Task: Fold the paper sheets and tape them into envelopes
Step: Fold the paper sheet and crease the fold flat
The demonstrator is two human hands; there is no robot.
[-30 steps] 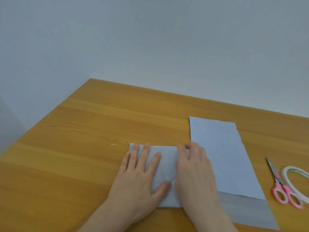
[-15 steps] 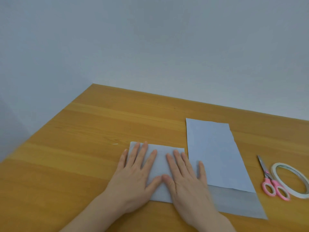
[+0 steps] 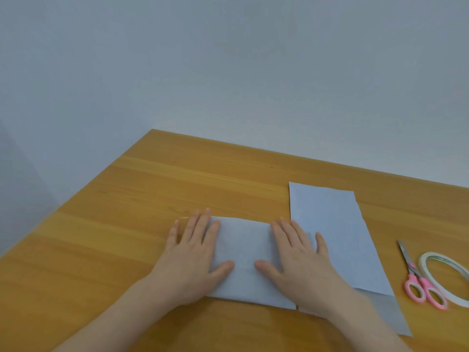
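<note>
Wooden table (image 3: 127, 250), lower centre: left hand (image 3: 193, 260) and right hand (image 3: 302, 265), fingers flat, crease the folded sheet (image 3: 243, 250); taping likely follows.

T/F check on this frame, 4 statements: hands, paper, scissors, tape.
1. Both hands press flat on the folded paper. True: left hand, right hand.
2. The scissors have blue handles. False: pink.
3. The tape roll lies right of the scissors on the table. True.
4. The right hand holds the tape roll. False: it lies untouched.
</note>
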